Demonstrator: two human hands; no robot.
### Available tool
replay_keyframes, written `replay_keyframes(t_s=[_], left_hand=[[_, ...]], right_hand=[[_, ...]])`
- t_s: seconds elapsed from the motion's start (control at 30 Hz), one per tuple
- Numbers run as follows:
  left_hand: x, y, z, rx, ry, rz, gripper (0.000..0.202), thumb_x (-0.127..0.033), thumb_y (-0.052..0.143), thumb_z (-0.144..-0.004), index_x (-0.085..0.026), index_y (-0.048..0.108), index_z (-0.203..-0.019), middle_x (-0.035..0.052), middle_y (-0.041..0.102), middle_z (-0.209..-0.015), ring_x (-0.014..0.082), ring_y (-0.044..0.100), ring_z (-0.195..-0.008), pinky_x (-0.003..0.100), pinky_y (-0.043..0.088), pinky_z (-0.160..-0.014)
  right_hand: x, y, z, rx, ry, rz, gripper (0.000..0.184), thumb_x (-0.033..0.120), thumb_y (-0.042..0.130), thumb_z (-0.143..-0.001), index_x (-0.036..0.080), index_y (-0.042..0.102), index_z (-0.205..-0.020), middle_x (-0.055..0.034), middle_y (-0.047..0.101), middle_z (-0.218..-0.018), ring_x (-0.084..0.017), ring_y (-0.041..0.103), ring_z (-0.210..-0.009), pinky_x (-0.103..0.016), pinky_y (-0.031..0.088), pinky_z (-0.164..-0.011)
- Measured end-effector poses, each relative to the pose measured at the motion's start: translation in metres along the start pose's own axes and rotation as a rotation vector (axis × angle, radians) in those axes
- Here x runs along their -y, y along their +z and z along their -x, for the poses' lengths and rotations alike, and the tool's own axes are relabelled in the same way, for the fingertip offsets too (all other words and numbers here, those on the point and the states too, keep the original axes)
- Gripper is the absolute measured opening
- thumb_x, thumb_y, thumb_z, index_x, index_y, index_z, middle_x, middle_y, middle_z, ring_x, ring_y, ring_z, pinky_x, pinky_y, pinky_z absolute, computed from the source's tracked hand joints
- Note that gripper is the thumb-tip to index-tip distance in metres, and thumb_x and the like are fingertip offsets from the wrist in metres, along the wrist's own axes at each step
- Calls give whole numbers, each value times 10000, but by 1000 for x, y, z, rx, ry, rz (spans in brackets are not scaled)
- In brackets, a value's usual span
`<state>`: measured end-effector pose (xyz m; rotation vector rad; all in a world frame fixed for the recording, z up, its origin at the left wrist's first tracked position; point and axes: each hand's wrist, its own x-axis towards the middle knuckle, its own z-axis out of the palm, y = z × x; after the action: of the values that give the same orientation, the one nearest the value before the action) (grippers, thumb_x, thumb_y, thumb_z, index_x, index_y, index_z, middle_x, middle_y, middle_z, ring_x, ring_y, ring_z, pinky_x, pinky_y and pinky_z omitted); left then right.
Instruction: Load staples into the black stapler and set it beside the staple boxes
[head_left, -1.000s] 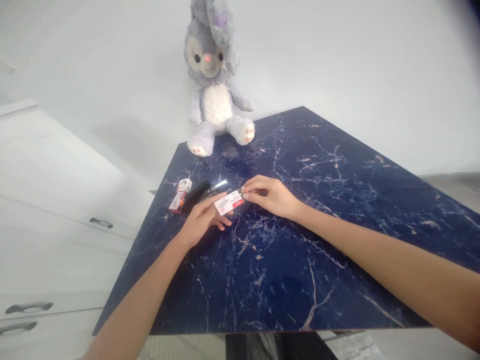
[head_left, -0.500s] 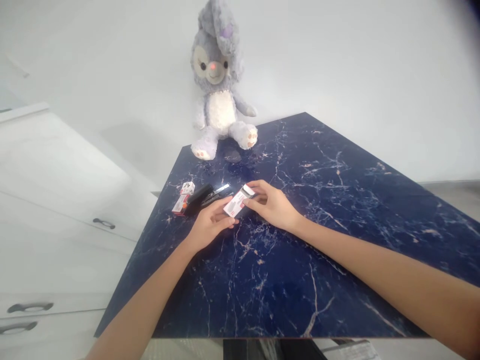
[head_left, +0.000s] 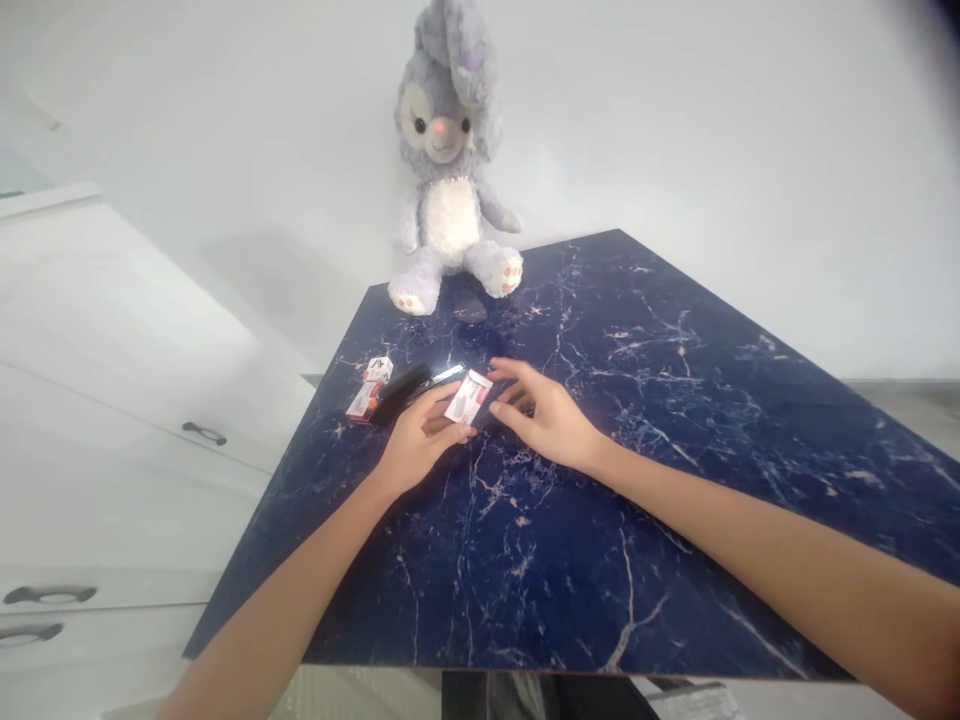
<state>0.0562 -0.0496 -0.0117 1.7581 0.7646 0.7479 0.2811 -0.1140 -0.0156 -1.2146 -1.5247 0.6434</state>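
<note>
The left hand (head_left: 416, 447) holds a small white-and-red box (head_left: 469, 398), its thumb along the near side and its fingers along the far side. The box is tilted, its printed face turned upward, over the left part of the table (head_left: 570, 580), nearer the left edge than the right. The right hand (head_left: 553, 420) is curved just beside the box, on the side toward the table's right edge, with thumb and forefinger moderately parted. Whether its fingertips touch the box, the view does not settle; nothing shows in its grasp.

Beyond the left hand, toward the left edge, lies a black stapler (head_left: 405, 388) with a shiny silvery strip (head_left: 448, 374) on the side nearer the box and an orange spot at its other end. Next to it, nearer the left edge, is white-and-red packaging (head_left: 363, 400); whether it is one carton or two cannot be told.

Farther out, a grey plush toy (head_left: 452, 215) with a pale belly sits upright at the far edge, close to the far left corner, its legs spread over the dark blue, white-veined top. Behind it rises a pale wall (head_left: 720, 180). Past the left edge stands a white cabinet (head_left: 112, 440) with dark handles (head_left: 214, 437).
</note>
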Motion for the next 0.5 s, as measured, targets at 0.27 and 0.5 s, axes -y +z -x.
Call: replay_keyframes(t_s=[0.27, 0.5], left_hand=[[-1, 3, 3, 78, 9, -91, 592, -371, 779, -838, -287, 583, -1391, 92, 687, -1313, 283, 730, -1054, 483, 602, -951], [1, 0, 1, 89, 91, -96, 521, -347, 759, -859, -283, 619, -1357, 81, 665, -1332, 268, 701, -1096, 480, 582, -983]], right_hand=[[2, -3, -2, -59, 4, 94, 263, 387, 590, -949, 213, 727, -1092, -45, 728, -973, -139, 613, -671, -301, 507, -672], [-9, -5, -7, 31, 169, -148, 279, 443, 639, -907, 202, 749, -997, -40, 758, -895, -144, 618, -661, -283, 499, -639]])
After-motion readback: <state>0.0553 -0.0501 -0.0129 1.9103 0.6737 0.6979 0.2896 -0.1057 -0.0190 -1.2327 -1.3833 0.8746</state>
